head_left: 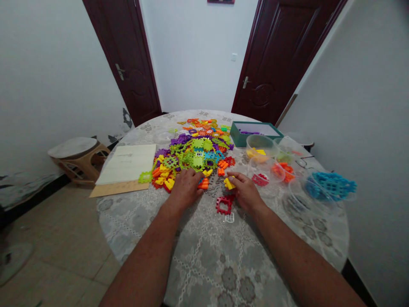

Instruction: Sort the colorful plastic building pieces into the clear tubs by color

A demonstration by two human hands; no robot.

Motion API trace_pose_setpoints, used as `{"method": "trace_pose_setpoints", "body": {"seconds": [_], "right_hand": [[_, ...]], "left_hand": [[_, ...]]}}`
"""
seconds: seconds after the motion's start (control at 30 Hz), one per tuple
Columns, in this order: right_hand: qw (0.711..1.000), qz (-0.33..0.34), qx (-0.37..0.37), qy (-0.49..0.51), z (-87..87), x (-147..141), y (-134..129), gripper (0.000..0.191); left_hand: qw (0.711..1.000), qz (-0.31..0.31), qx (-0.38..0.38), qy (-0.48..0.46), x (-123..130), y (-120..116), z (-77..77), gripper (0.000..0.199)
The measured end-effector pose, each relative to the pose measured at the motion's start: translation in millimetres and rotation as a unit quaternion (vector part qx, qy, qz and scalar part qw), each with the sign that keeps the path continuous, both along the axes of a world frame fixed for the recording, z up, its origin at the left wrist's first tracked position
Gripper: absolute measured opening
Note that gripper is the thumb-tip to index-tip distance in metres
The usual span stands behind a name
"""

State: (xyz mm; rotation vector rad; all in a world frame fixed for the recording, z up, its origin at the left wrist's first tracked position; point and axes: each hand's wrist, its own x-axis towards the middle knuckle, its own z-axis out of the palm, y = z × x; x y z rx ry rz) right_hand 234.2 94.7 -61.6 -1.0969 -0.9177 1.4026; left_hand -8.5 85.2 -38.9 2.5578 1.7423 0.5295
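Note:
A large heap of plastic building pieces [198,155], green, purple, yellow, orange and blue, covers the middle of the table. My left hand [187,186] rests at the heap's front edge, its fingertips by an orange piece [203,183]; whether it grips anything is hidden. Between the fingers and thumb of my right hand [245,190] is a yellow piece [229,183]. A red square frame piece [224,205] lies on the cloth just below that hand, with a small white window piece [229,218] beside it.
Clear round tubs stand at the right, holding yellow pieces [258,153], orange pieces [283,170] and blue pieces [332,186]. Behind them is a green box [238,135] with purple pieces. An open notebook [128,164] lies at the left, and a stool [75,149] stands beyond the table.

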Motion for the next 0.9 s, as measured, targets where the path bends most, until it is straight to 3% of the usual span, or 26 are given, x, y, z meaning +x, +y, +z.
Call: {"method": "trace_pose_setpoints", "body": {"seconds": [0.27,0.4,0.53,0.67,0.9], "right_hand": [[1.0,0.011,-0.01,-0.005,-1.8,-3,-4,0.031],[0.999,0.025,-0.001,-0.028,-5.7,-1,-2,0.034],[0.996,0.043,0.023,-0.077,-6.2,0,-3,0.036],[0.997,0.046,0.026,-0.056,-5.0,-4,-4,0.037],[0.998,0.054,0.005,0.013,-0.6,-6,-3,0.039]], "left_hand": [[0.999,-0.04,0.011,-0.001,11,-3,1.7,0.028],[0.999,-0.027,0.013,-0.027,16,-4,2.1,0.026],[0.995,-0.021,0.035,-0.095,20,1,-5.2,0.032],[0.984,-0.018,0.044,-0.172,24,3,-9.8,0.028],[0.947,-0.002,-0.062,-0.317,35,-5,7.0,0.025]]}}
